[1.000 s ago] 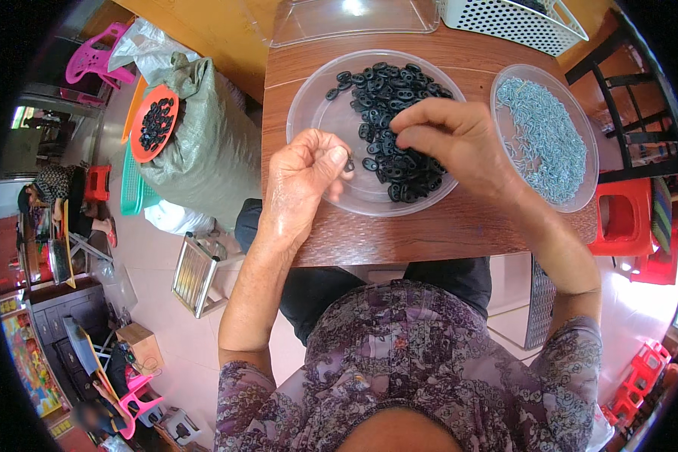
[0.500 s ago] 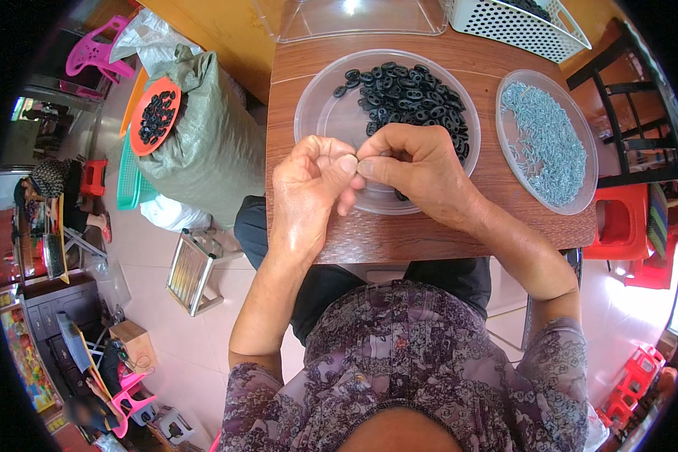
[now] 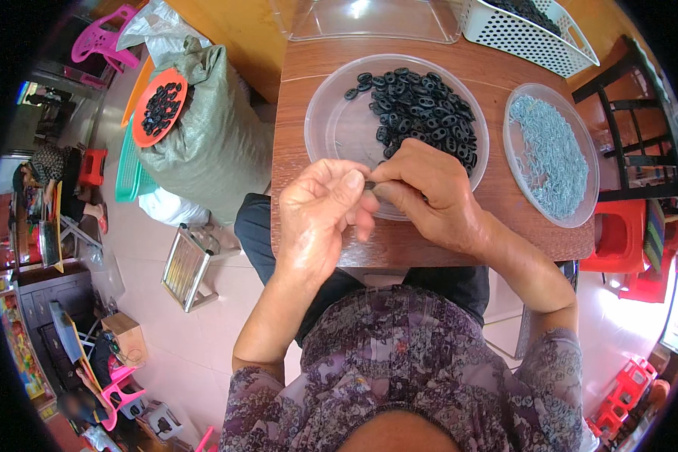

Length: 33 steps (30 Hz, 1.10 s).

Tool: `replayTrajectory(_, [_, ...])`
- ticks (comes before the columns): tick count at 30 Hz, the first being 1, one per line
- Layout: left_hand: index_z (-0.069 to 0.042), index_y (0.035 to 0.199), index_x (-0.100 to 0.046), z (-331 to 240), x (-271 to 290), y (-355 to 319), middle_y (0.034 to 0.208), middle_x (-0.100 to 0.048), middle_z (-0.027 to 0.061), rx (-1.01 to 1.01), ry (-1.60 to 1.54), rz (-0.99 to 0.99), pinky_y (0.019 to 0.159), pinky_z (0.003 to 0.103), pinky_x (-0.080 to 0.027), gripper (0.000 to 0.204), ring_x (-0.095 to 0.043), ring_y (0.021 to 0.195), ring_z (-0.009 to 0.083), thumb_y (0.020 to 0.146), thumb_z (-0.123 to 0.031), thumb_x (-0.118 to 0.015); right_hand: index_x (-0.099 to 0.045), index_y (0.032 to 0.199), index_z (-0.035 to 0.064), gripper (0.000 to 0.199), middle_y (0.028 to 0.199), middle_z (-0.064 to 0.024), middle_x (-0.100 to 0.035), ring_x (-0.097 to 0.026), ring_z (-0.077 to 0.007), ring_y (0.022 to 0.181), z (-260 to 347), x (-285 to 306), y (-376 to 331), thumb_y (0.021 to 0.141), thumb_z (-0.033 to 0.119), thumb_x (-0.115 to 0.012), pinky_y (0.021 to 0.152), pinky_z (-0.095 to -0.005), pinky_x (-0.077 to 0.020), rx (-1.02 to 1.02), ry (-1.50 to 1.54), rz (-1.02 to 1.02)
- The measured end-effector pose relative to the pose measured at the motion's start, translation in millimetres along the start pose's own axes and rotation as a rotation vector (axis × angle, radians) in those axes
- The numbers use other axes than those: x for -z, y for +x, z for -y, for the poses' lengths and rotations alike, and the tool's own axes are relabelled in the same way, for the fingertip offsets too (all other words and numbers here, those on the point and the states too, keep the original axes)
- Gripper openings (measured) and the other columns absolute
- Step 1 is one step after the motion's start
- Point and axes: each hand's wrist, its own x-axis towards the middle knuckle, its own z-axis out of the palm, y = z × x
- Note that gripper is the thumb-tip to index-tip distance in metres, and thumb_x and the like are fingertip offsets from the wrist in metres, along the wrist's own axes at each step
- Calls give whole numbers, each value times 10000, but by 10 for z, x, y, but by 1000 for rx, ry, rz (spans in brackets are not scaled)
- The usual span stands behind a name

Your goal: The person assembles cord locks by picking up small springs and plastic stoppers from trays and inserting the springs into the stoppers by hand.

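Pink-toned floor tiles (image 3: 177, 339) cover the room's left side; a stuffed grey-green sack (image 3: 226, 143) stands just off the left edge of the wooden table (image 3: 294, 98). Progress, read left to right: an orange-red dish (image 3: 148, 139) against the sack holds black oval bits (image 3: 162, 108); finished or not, cannot tell. Mid-table, a clear round tray (image 3: 328, 135) carries a large loose heap of black pieces (image 3: 433, 109), massed to the right, left part mostly bare. By the table's right edge, an oval tray (image 3: 521, 167) is well filled with pale blue-silver pins (image 3: 556, 158). One piece is in hand and looks unfinished; judging by the heap, much remains.

Item itself: small dark piece (image 3: 369, 185), held over the round tray's near side, toward the table's front edge. Dull, dark, mostly covered by fingers; holes cannot be made out. Heap pieces look oval, two-holed. Left hand (image 3: 320, 203): thumb and forefinger clamped on the piece, other fingers loosely curled. Right hand (image 3: 429, 192): thumb and forefinger pinched at its right end, remaining fingers folded, partly hidden.
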Motion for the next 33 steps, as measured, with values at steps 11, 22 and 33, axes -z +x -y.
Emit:
replayTrajectory(11, [48, 895, -582, 157, 98, -148, 728, -628, 113, -380, 394, -165, 521, 213, -458, 135, -562, 558, 117, 845, -76, -605, -602, 717, 22, 50, 701, -131, -584, -564, -313, 672, -13, 33, 100, 742, 65, -594, 586, -361, -449, -296, 186, 246])
replayTrajectory(22, [27, 903, -576, 205, 301, -197, 727, -620, 81, -356, 234, -149, 509, 184, -419, 155, -524, 548, 75, 885, -127, -569, -564, 658, 18, 45, 687, -170, -573, -545, -352, 698, -684, -516, 434, 684, 53, -576, 619, -420, -457, -78, -528, 352])
replayTrajectory(33, [21, 900, -579, 204, 349, -213, 722, -619, 76, -367, 235, -191, 513, 178, -418, 147, -521, 544, 70, 886, -125, -567, -558, 634, 4, 63, 676, -162, -581, -564, -328, 656, -664, -567, 467, 595, 45, -585, 554, -410, -478, 221, -615, 440])
